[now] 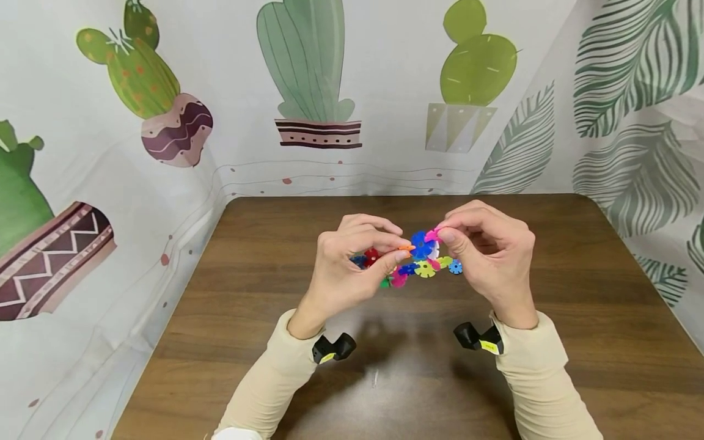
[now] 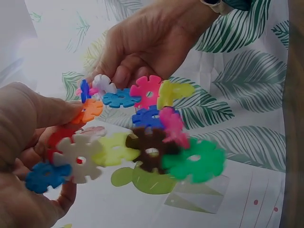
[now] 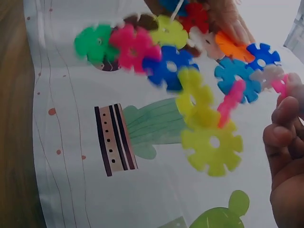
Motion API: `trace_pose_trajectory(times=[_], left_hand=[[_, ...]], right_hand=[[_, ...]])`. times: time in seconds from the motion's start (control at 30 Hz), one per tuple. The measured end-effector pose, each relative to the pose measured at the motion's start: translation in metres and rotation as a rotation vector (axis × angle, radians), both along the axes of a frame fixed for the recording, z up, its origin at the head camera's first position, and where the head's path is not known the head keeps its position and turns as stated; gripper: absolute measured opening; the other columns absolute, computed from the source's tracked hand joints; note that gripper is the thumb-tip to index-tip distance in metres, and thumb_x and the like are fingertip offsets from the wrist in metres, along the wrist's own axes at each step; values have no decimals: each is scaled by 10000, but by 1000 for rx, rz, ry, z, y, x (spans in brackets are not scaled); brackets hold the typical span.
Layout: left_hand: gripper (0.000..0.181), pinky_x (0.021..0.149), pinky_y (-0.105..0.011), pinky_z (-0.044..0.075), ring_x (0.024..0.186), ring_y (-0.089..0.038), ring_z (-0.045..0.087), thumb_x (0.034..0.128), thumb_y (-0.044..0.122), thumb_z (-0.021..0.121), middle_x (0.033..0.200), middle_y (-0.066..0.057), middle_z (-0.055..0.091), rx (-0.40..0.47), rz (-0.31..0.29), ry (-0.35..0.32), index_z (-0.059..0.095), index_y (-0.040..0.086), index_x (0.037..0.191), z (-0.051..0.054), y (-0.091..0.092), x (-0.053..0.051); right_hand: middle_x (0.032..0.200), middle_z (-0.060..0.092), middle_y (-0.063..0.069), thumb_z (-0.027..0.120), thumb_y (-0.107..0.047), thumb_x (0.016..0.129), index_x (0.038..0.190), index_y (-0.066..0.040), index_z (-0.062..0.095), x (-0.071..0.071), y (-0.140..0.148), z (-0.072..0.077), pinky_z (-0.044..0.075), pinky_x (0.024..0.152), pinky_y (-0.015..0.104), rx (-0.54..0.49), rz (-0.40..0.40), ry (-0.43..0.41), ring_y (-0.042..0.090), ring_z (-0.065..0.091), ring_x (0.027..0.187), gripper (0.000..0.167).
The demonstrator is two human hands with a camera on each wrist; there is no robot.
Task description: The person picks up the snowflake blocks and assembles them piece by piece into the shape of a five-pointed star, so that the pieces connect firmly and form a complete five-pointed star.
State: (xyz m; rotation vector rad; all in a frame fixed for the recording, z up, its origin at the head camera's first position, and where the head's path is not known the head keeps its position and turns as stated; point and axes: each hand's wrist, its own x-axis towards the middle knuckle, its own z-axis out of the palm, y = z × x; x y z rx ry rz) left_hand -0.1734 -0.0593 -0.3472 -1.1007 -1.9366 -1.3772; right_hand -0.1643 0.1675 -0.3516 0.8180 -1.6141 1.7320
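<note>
Between both hands hangs a chain of notched, flower-shaped plastic discs slotted into one another, held above the table. My left hand (image 1: 349, 260) pinches an orange disc (image 2: 90, 111) between thumb and fingertips. With thumb and forefinger, my right hand (image 1: 489, 253) pinches a small pink disc (image 1: 432, 234). A dark blue disc (image 1: 422, 246) stands between the two grips, close to the orange and pink ones. Below dangle further discs: a green disc (image 2: 197, 160), a brown disc (image 2: 151, 151), a white disc (image 2: 78, 159) and a yellow disc (image 3: 212, 142). Fingers partly hide the pinched pieces.
A brown wooden table (image 1: 247, 318) lies beneath the hands. Behind it hangs a white wall cloth (image 1: 396, 165) printed with cacti and leaves. A black camera (image 1: 334, 348) is strapped to the left wrist, and another camera (image 1: 478, 338) to the right.
</note>
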Motion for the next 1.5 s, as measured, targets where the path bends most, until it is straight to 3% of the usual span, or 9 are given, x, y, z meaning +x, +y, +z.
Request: trace_pose_trajectory(times=[0.3, 0.47, 0.6, 0.73, 0.87, 1.0, 1.07, 1.27, 1.5], left_hand=[[160, 1018, -384, 475, 1050, -167, 746, 839, 84, 917, 858, 7, 833, 12, 6, -3, 853, 103, 984, 3, -2, -2], [311, 1066, -369, 521, 1161, -177, 716, 839, 84, 917, 1081, -24, 826, 7, -5, -34, 821, 103, 1134, 9, -11, -2], [439, 1032, -342, 579, 1189, -162, 711, 876, 114, 884, 1244, -12, 778, -3, -3, -115, 757, 132, 1296, 12, -23, -5], [507, 932, -306, 569, 1124, -101, 703, 872, 221, 898, 1283, 85, 764, -87, 37, -229, 729, 224, 1350, 10, -30, -6], [480, 825, -310, 603, 946, -62, 712, 869, 282, 918, 1201, 117, 786, -128, 47, -334, 745, 259, 1316, 5, -26, -7], [392, 743, -308, 645, 764, -93, 727, 876, 240, 916, 989, 78, 791, -68, 38, -442, 769, 239, 1239, 3, -21, -6], [368, 749, -321, 660, 749, -130, 733, 873, 199, 914, 939, 47, 779, -30, 27, -475, 771, 222, 1212, 3, -22, -7], [354, 795, -332, 672, 783, -187, 740, 865, 140, 907, 959, 4, 775, 22, 1, -525, 774, 191, 1189, 6, -28, -8], [353, 772, -301, 659, 778, -206, 729, 860, 112, 902, 969, -37, 780, 22, -15, -519, 775, 147, 1188, 9, -30, -8]], right_hand=[[861, 755, 60, 828, 82, 867, 893, 188, 724, -2, -4, 1, 559, 579, 157, -44, -1, 18, 105, 611, 590, 152], [848, 769, 29, 852, 16, 880, 893, 206, 710, -1, -1, 3, 542, 553, 154, -84, -60, 1, 83, 608, 568, 238], [819, 768, 51, 867, -3, 873, 888, 242, 684, -2, 2, 6, 534, 544, 161, -183, -81, 4, 92, 596, 549, 306], [798, 773, 62, 862, 24, 866, 900, 252, 686, -3, 4, 8, 528, 554, 165, -239, -103, -3, 99, 589, 550, 290], [786, 770, 57, 852, 34, 871, 915, 250, 691, -4, 3, 7, 521, 544, 165, -233, -111, -16, 97, 586, 543, 273], [775, 762, 36, 845, 32, 878, 915, 238, 693, -5, 4, 6, 514, 526, 160, -207, -134, -37, 87, 582, 531, 260], [770, 760, 30, 832, 42, 883, 916, 233, 693, -5, 6, 6, 510, 521, 161, -198, -140, -51, 88, 580, 528, 238], [735, 742, 19, 774, 93, 896, 915, 221, 695, -5, 12, 7, 496, 502, 168, -174, -155, -86, 100, 573, 516, 152], [755, 743, 39, 753, 115, 899, 917, 220, 690, -5, 13, 6, 490, 504, 182, -175, -127, -92, 106, 564, 521, 123]])
